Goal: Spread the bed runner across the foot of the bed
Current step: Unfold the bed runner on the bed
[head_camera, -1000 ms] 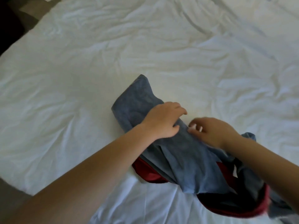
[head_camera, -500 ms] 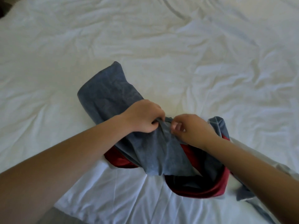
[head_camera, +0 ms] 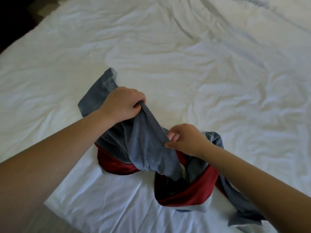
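The bed runner [head_camera: 148, 148], blue-grey on one side and dark red on the other, lies bunched and twisted near the foot of the white bed [head_camera: 185, 64]. My left hand [head_camera: 122, 105] grips a raised fold of its blue-grey cloth. My right hand [head_camera: 186, 140] pinches the same fold lower down, a short way to the right. Between the two hands the cloth is pulled taut and lifted off the sheet. Red loops [head_camera: 185, 194] of the runner curl below my hands, and a grey end [head_camera: 101, 91] sticks out behind my left hand.
The white sheet is wrinkled all over. The bed's near corner [head_camera: 50, 204] lies at the lower left, with floor [head_camera: 30, 221] beyond it. Dark floor shows at the top left corner [head_camera: 16, 17].
My left hand has lifted and moved away from my right, drawing the fold out between them. The red loops have opened wider below.
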The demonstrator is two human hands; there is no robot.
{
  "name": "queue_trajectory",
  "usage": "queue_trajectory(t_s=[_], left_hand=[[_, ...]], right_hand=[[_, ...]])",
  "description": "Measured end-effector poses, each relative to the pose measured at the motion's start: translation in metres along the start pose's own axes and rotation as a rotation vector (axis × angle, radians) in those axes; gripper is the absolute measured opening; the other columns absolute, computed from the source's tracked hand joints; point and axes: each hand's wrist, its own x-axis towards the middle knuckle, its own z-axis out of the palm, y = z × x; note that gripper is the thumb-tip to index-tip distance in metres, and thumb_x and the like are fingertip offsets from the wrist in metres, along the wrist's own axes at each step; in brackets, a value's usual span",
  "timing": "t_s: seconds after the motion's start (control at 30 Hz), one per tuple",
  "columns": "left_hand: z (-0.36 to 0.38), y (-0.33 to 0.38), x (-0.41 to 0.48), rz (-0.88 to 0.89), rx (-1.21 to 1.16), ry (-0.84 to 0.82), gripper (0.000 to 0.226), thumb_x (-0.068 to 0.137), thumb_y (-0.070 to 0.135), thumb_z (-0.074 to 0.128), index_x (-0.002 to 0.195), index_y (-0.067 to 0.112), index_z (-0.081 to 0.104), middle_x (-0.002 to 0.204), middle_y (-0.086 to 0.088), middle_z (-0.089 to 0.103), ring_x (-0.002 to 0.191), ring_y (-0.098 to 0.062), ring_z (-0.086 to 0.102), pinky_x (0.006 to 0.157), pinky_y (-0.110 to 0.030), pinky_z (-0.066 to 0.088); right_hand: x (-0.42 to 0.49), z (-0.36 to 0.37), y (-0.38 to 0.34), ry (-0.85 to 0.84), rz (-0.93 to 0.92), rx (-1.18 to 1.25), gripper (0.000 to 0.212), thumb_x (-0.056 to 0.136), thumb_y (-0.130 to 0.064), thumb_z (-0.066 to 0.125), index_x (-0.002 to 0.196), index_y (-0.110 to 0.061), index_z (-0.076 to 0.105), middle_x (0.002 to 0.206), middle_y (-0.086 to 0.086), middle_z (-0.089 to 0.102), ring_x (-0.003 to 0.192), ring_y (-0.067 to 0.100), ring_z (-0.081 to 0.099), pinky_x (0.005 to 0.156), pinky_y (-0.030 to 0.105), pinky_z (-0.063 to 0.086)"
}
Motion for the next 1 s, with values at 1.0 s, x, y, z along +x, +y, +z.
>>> queue_trajectory(t_s=[1.0], left_hand=[[-0.017, -0.184, 0.129, -0.076, 0.221, 0.060, 0.023, 0.087, 0.010, 0.047, 0.099, 0.013, 0.066, 0.094, -0.015, 0.065, 0.085, -0.037, 0.059, 0.063, -0.038, 0.041]], right_hand=[[0.243, -0.074, -0.063, 0.532, 0.234, -0.561, 0.019, 0.088, -0.003, 0.047, 0.099, -0.012, 0.060, 0.091, 0.010, 0.063, 0.071, 0.029, 0.052, 0.059, 0.032, 0.037]])
